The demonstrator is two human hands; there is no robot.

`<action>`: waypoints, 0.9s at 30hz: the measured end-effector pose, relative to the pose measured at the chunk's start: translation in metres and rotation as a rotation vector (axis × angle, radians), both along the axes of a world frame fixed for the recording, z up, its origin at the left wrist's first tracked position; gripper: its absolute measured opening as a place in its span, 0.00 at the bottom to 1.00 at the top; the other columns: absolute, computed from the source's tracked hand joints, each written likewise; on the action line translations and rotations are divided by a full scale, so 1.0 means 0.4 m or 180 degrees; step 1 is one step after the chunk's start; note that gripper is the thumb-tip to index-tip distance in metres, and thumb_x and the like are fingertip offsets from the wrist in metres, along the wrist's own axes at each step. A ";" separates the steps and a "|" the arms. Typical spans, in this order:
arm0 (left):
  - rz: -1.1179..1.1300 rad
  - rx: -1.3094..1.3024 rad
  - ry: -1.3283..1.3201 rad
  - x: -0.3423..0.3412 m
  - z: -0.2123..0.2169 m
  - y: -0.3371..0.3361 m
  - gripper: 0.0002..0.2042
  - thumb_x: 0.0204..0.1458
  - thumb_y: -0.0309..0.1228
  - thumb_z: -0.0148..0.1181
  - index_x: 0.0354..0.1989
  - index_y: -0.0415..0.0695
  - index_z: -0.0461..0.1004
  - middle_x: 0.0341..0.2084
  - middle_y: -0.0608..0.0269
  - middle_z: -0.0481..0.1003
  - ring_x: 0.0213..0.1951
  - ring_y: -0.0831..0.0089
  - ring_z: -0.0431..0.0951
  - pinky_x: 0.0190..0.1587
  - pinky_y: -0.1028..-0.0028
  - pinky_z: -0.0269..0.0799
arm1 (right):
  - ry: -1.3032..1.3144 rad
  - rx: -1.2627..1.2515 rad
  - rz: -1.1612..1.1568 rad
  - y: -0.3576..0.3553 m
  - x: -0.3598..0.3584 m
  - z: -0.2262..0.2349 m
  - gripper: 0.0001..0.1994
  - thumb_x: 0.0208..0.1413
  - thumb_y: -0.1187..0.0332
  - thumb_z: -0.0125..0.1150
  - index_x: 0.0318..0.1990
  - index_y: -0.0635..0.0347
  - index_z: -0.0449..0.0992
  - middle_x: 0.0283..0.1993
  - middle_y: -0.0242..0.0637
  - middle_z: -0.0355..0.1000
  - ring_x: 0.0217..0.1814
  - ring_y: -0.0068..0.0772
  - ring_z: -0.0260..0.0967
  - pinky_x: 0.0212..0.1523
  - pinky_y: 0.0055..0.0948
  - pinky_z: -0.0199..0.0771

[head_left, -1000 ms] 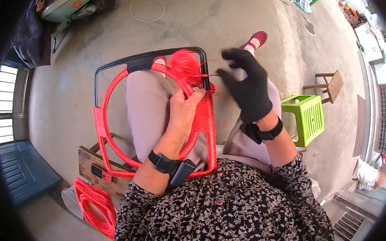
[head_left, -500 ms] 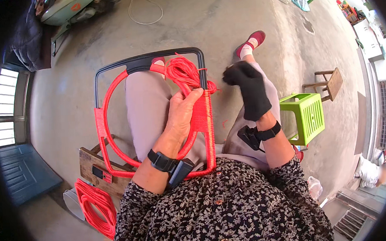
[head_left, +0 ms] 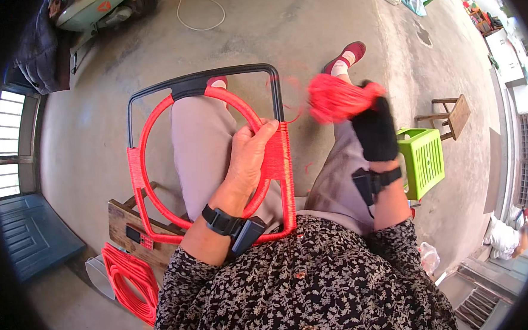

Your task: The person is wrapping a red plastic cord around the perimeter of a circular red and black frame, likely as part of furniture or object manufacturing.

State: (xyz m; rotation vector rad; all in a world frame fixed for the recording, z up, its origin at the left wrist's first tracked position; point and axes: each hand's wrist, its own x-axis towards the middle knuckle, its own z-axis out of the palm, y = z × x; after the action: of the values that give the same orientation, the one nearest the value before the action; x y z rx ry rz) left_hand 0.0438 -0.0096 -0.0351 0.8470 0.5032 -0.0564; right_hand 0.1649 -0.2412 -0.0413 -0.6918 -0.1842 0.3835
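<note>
A rectangular frame [head_left: 280, 158] with a round ring inside stands on my lap. Its upper part is bare black, while red cord wraps the ring, the lower bar and the sides. My left hand [head_left: 248, 157] is closed on its right side, thumb on the wrapped upright. Away to the right, my right hand [head_left: 374, 129], in a black glove, grips a bundle of red cord [head_left: 341, 98], blurred by motion. A thin strand near the frame's right upright seems to run toward the bundle; its full course is too faint to follow.
At my left are a wooden bench [head_left: 124, 232] with a phone [head_left: 137, 236] on it, coiled red frames or cord [head_left: 130, 285] and a pale bucket [head_left: 98, 275]. A green plastic stool [head_left: 425, 162] and a wooden stool [head_left: 455, 117] stand to the right.
My right hand has moved right, away from the frame, and now holds the red cord bundle that hung at the frame's upper right corner. My left hand and the frame have hardly moved.
</note>
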 end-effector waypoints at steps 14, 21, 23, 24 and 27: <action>0.0071 -0.0077 -0.0285 -0.002 0.011 0.002 0.06 0.56 0.27 0.56 0.41 0.42 0.72 0.28 0.69 0.74 0.27 0.83 0.74 0.30 0.81 0.72 | 0.0341 -0.1944 0.0877 0.156 -0.117 0.095 0.15 0.58 0.65 0.56 0.47 0.65 0.70 0.37 0.36 0.74 0.31 0.25 0.71 0.34 0.25 0.72; -0.0022 0.0128 -0.0135 0.002 0.032 -0.005 0.06 0.55 0.26 0.58 0.40 0.41 0.72 0.28 0.69 0.75 0.28 0.82 0.74 0.30 0.82 0.72 | 0.0141 -0.2216 0.0678 0.187 -0.094 0.114 0.11 0.53 0.69 0.59 0.43 0.64 0.72 0.28 0.31 0.71 0.31 0.21 0.70 0.34 0.25 0.71; 0.0203 0.0248 -0.0132 0.007 0.018 -0.012 0.03 0.54 0.25 0.57 0.36 0.40 0.73 0.28 0.68 0.75 0.27 0.82 0.74 0.31 0.80 0.72 | -0.1146 -0.2564 0.0445 0.227 -0.126 0.142 0.12 0.49 0.73 0.62 0.42 0.63 0.72 0.31 0.29 0.71 0.34 0.18 0.67 0.37 0.23 0.70; 0.0195 0.0254 -0.0137 0.008 0.007 -0.012 0.03 0.54 0.25 0.57 0.36 0.40 0.73 0.28 0.68 0.75 0.27 0.82 0.74 0.31 0.80 0.72 | -0.1488 -0.2593 0.0340 0.254 -0.146 0.149 0.14 0.45 0.76 0.64 0.42 0.62 0.72 0.33 0.27 0.71 0.36 0.17 0.66 0.39 0.21 0.69; 0.0161 0.0104 -0.0362 0.012 -0.010 -0.008 0.04 0.53 0.25 0.59 0.36 0.41 0.73 0.29 0.68 0.76 0.28 0.83 0.74 0.32 0.81 0.72 | -0.1580 -0.2627 0.0657 0.259 -0.155 0.152 0.14 0.46 0.75 0.64 0.42 0.63 0.72 0.33 0.27 0.71 0.36 0.17 0.66 0.39 0.21 0.69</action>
State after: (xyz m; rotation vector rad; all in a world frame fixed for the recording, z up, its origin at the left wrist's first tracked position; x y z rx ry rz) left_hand 0.0484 -0.0130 -0.0392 0.8640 0.4191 0.0464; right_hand 0.1027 -0.1375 0.0194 -1.5898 -0.5879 0.4813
